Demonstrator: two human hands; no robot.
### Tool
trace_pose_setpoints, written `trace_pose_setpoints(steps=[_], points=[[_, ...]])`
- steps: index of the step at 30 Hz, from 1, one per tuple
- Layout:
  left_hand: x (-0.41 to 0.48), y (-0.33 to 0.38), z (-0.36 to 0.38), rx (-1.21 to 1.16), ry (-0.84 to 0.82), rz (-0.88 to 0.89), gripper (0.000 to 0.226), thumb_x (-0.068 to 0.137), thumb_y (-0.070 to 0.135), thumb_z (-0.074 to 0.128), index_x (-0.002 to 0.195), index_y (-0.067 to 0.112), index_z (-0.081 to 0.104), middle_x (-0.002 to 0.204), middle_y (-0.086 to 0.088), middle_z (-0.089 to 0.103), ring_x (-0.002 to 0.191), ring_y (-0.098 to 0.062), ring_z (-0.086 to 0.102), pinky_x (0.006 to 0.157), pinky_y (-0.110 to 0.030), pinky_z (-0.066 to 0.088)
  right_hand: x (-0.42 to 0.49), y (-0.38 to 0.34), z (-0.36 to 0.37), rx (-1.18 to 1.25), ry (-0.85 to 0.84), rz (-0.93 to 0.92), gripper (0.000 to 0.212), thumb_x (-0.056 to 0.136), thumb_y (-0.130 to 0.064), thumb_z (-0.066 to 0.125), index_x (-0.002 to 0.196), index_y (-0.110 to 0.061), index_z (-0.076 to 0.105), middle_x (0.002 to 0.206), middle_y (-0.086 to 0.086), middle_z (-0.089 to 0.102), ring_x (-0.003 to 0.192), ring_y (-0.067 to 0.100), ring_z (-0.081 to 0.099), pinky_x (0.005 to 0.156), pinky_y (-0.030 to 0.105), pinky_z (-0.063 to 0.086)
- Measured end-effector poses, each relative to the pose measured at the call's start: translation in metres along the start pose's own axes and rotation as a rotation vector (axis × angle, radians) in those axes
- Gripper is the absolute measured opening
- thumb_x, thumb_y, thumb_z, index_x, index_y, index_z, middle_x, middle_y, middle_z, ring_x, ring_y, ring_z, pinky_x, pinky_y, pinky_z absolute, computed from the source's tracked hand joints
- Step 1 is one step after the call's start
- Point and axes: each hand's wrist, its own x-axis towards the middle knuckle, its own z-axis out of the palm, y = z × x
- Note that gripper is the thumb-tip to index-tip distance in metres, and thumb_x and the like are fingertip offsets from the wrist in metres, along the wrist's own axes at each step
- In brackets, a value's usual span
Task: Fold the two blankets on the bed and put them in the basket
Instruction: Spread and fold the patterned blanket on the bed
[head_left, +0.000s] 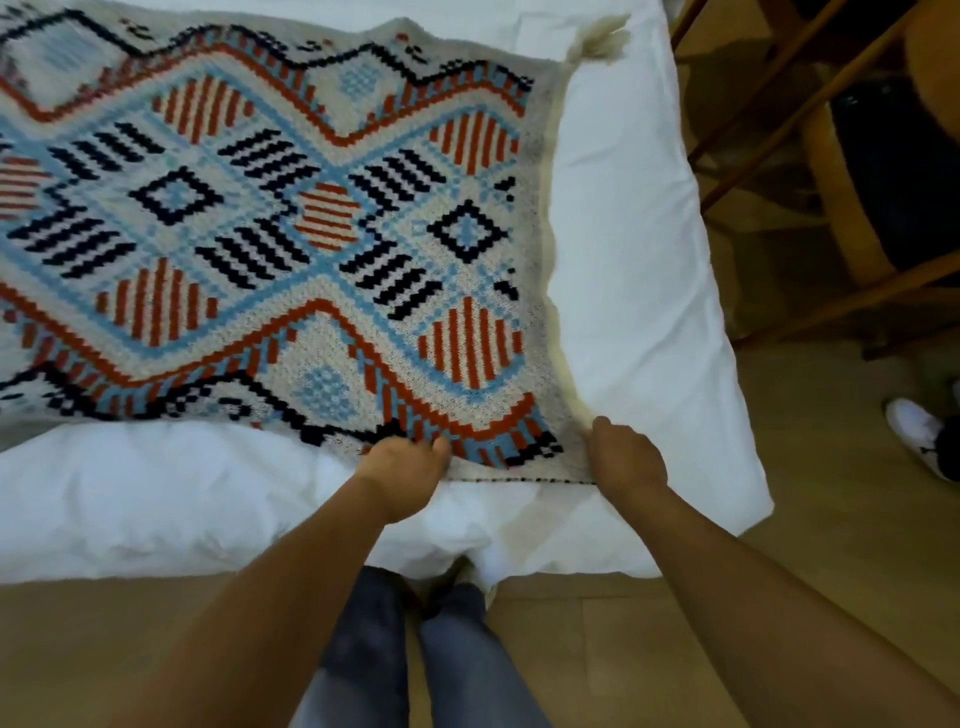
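On the bed (639, 249), a patterned blanket (270, 234) lies spread flat over white bedding, while the left hand (402, 475) and right hand (626, 457) each pinch its near edge, fingers closed on the fabric at the near right corner.

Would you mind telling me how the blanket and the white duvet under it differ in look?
The blanket is knitted, patterned in orange, light blue and black diamonds; the duvet is plain white. The blanket lies flat and smooth; the duvet is puffy and creased. The left hand and right hand grip the blanket's near edge, not the duvet. Both are spread on the bed.
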Motion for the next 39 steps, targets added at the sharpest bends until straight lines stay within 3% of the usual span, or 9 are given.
trace_pose_setpoints(steps=[3, 8, 14, 20, 22, 26, 30, 34, 39], points=[[-0.009, 0.005, 0.008, -0.085, -0.060, -0.043, 0.033, 0.096, 0.016, 0.034, 0.128, 0.009, 0.034, 0.119, -0.014, 0.057, 0.103, -0.034, 0.059, 0.081, -0.043, 0.047, -0.008, -0.007, 0.012, -0.081, -0.036, 0.002, 0.021, 0.089, -0.003, 0.043, 0.109, -0.006, 0.048, 0.106, 0.011, 0.062, 0.093, 0.030, 0.062, 0.065, 0.031, 0.039], [-0.019, 0.006, 0.012, -0.242, 0.078, -0.093, 0.032, 0.098, 0.027, 0.032, 0.126, 0.013, 0.040, 0.124, -0.009, 0.052, 0.112, -0.028, 0.052, 0.092, -0.039, 0.041, -0.004, -0.033, 0.011, -0.127, 0.137, -0.014, 0.040, 0.087, -0.006, 0.047, 0.126, -0.009, 0.038, 0.121, 0.010, 0.050, 0.108, 0.028, 0.049, 0.076, 0.035, 0.041], [-0.050, -0.030, 0.024, -0.341, 0.175, -0.162, 0.035, 0.097, 0.025, 0.032, 0.129, 0.014, 0.041, 0.126, -0.007, 0.051, 0.114, -0.024, 0.047, 0.098, -0.034, 0.034, -0.010, -0.105, 0.000, -0.113, 0.233, -0.249, 0.029, 0.088, -0.015, 0.047, 0.116, -0.012, 0.046, 0.117, 0.010, 0.053, 0.105, 0.028, 0.050, 0.083, 0.038, 0.042], [-0.103, -0.106, 0.044, -0.414, 0.223, -0.308, 0.041, 0.095, 0.022, 0.038, 0.135, 0.014, 0.039, 0.134, -0.006, 0.046, 0.122, -0.024, 0.042, 0.101, -0.032, 0.032, -0.030, -0.219, 0.005, -0.130, 0.196, -0.414, 0.037, 0.091, -0.015, 0.042, 0.127, -0.009, 0.041, 0.129, 0.012, 0.047, 0.117, 0.031, 0.043, 0.091, 0.040, 0.039], [-0.129, -0.141, 0.057, -0.412, 0.217, -0.363, 0.040, 0.094, 0.021, 0.038, 0.133, 0.015, 0.040, 0.134, -0.005, 0.046, 0.121, -0.024, 0.042, 0.100, -0.033, 0.033, -0.043, -0.262, 0.008, -0.133, 0.239, -0.508, 0.034, 0.087, -0.013, 0.047, 0.120, -0.006, 0.049, 0.120, 0.015, 0.054, 0.109, 0.032, 0.050, 0.084, 0.039, 0.042], [-0.183, -0.216, 0.089, -0.366, 0.190, -0.444, 0.038, 0.094, 0.019, 0.037, 0.132, 0.014, 0.041, 0.133, -0.007, 0.047, 0.120, -0.025, 0.043, 0.098, -0.035, 0.034, -0.072, -0.352, 0.009, -0.172, 0.347, -0.642, 0.029, 0.054, -0.003, 0.075, 0.081, -0.002, 0.067, 0.075, 0.015, 0.066, 0.064, 0.031, 0.062, 0.054, 0.030, 0.050], [-0.232, -0.288, 0.127, -0.364, 0.177, -0.540, 0.037, 0.094, 0.014, 0.036, 0.131, 0.013, 0.041, 0.133, -0.008, 0.046, 0.119, -0.027, 0.043, 0.096, -0.037, 0.034, -0.096, -0.442, 0.020, -0.214, 0.323, -0.725, 0.027, 0.050, 0.000, 0.076, 0.074, -0.003, 0.064, 0.068, 0.014, 0.064, 0.057, 0.030, 0.060, 0.049, 0.032, 0.048], [-0.258, -0.345, 0.158, -0.356, 0.186, -0.586, 0.037, 0.095, 0.016, 0.039, 0.131, 0.013, 0.039, 0.134, -0.008, 0.044, 0.121, -0.027, 0.042, 0.095, -0.038, 0.036, -0.094, -0.521, 0.038, -0.211, 0.188, -0.726, 0.023, 0.083, -0.006, 0.051, 0.106, -0.004, 0.056, 0.107, 0.016, 0.060, 0.096, 0.032, 0.055, 0.076, 0.039, 0.044], [-0.260, -0.392, 0.178, -0.272, 0.260, -0.550, 0.042, 0.092, 0.015, 0.044, 0.133, 0.015, 0.035, 0.136, -0.008, 0.040, 0.124, -0.028, 0.039, 0.099, -0.039, 0.033, -0.086, -0.589, 0.057, -0.156, 0.167, -0.708, 0.037, 0.091, -0.010, 0.042, 0.127, -0.007, 0.045, 0.127, 0.012, 0.051, 0.117, 0.029, 0.045, 0.096, 0.037, 0.037]])
